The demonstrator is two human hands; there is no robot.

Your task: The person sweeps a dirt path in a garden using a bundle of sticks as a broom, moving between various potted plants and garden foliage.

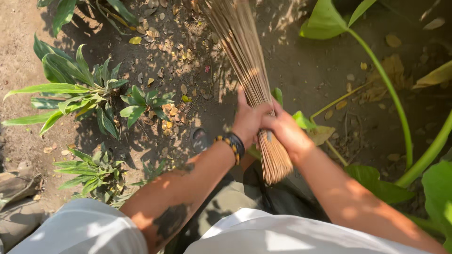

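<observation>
Hands both clenched round stick broom (252,80) handle end: left hand (248,121), right hand (286,131) touching.

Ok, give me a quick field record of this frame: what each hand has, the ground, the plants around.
left hand: gripping the stick broom near its bound end
right hand: gripping the same broom, just below the left hand
wristband: dark, beaded, on the left wrist
broom: bundle of thin sticks, tips fanned away from the person
ground: bare soil with scattered dry leaves
plants: narrow-leaved green plant at left, broad-leaved stems at right
</observation>
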